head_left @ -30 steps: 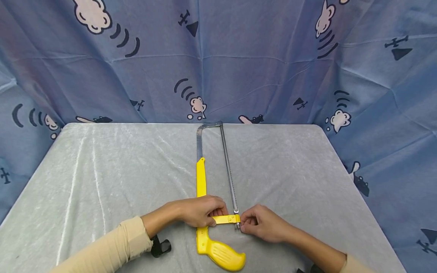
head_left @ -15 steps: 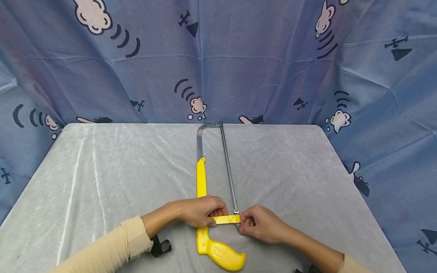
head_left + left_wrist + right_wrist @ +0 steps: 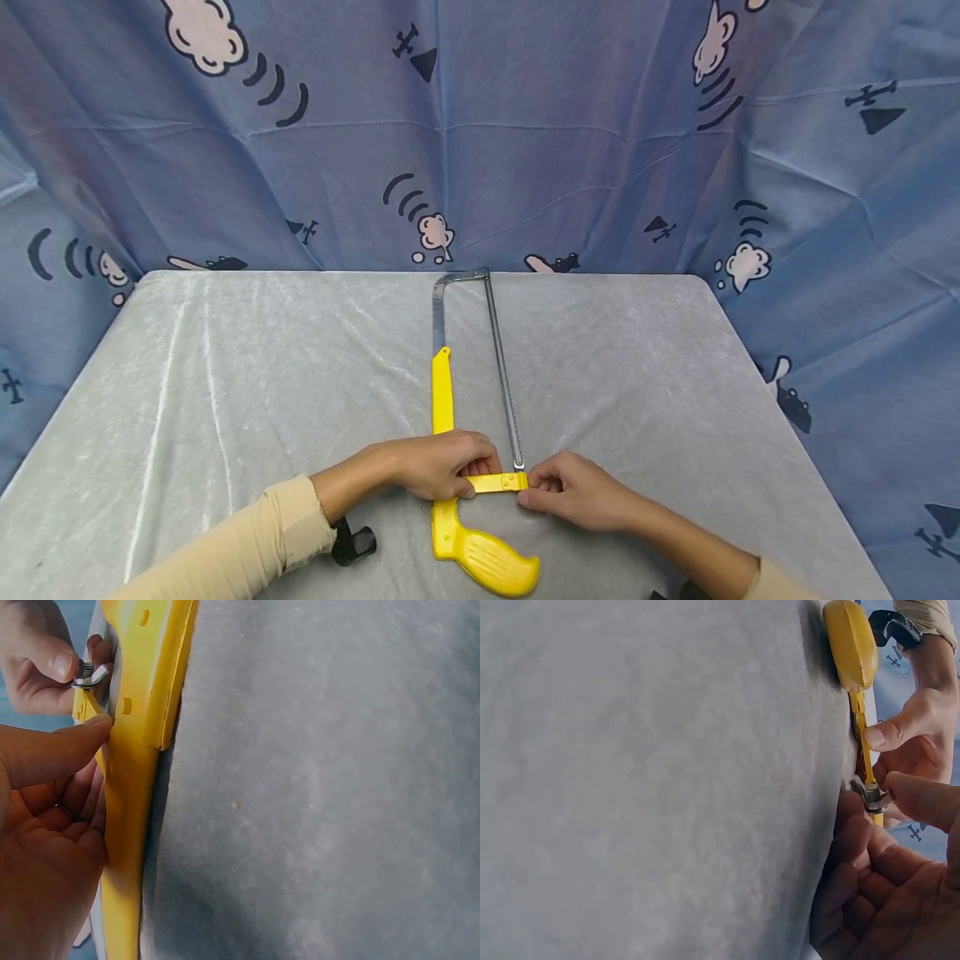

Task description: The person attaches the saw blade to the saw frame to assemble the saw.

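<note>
A hacksaw with a yellow handle (image 3: 495,562) lies on the grey cloth, its toothed blade (image 3: 501,371) pointing away from me to the right of the frame. My left hand (image 3: 442,462) grips the short yellow cross arm (image 3: 495,482), thumb on its near side. At the arm's right end, the right hand (image 3: 581,492) has thumb and fingers around a metal wing nut (image 3: 870,793) on a threaded stud. That nut is covered by the fingers in the head view, but the left wrist view shows the stud (image 3: 87,673) beside the right thumb.
The grey velvety cloth covers the tabletop (image 3: 637,375). A blue patterned curtain (image 3: 555,100) hangs behind and on both sides. A black strap-on device (image 3: 352,543) sits under the left cuff, close to the saw handle.
The right thumb and fingers have shifted over the wing nut, turning at it; the thumb now reaches further left and covers it. Left hand and hacksaw stay put.
</note>
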Demonstrator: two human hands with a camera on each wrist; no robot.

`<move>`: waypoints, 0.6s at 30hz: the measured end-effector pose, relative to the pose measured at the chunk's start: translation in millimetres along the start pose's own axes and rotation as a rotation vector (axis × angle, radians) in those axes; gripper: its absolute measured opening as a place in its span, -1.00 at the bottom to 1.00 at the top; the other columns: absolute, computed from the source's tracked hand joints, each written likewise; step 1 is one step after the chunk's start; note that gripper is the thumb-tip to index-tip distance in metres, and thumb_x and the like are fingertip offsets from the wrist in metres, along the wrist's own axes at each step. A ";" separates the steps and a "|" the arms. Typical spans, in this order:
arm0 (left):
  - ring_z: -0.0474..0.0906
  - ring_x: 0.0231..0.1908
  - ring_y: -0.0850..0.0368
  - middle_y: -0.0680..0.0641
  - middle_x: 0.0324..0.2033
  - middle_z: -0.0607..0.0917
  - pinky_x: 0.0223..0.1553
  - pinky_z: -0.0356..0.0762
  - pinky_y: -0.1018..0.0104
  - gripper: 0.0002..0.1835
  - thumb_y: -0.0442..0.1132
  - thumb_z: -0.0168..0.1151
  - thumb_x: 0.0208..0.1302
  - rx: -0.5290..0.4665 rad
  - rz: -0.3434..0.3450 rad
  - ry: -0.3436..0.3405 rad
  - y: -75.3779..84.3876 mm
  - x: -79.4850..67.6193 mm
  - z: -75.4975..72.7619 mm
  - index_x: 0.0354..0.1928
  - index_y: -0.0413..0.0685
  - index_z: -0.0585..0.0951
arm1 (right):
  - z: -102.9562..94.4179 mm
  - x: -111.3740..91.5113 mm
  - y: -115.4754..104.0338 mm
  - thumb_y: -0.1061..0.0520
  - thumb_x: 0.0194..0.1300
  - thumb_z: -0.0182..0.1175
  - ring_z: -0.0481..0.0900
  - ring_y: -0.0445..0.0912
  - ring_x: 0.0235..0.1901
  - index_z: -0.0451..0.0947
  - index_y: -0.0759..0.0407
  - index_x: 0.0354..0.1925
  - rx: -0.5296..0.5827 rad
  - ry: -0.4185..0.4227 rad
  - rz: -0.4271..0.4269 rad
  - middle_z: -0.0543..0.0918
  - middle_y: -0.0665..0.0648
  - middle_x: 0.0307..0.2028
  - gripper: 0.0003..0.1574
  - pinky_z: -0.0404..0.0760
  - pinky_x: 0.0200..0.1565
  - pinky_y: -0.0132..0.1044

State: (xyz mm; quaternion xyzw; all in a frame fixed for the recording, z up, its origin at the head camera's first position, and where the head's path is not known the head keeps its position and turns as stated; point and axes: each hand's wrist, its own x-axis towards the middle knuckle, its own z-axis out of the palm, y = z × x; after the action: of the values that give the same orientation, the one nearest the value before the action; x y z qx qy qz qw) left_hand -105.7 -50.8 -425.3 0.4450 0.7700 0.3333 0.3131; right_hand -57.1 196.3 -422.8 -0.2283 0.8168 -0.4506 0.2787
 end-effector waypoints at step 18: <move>0.45 -0.25 0.38 0.15 -0.30 0.54 -0.14 0.48 0.53 -0.73 -0.52 0.28 0.19 0.005 0.006 0.001 -0.2 0.1 0.4 -0.13 -0.05 0.62 | -6.4 -1.8 5.1 0.30 0.36 0.16 0.19 -0.40 -0.65 0.56 0.35 -0.45 0.113 -0.103 -0.101 0.38 -0.18 -0.62 -0.79 0.13 -0.62 -0.51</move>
State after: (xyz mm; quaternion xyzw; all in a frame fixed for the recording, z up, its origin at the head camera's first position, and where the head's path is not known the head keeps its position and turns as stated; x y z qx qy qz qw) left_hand -105.5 -50.7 -425.7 0.4480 0.7697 0.3323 0.3105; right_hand -60.6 203.8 -424.0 -0.2757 0.7621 -0.4972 0.3099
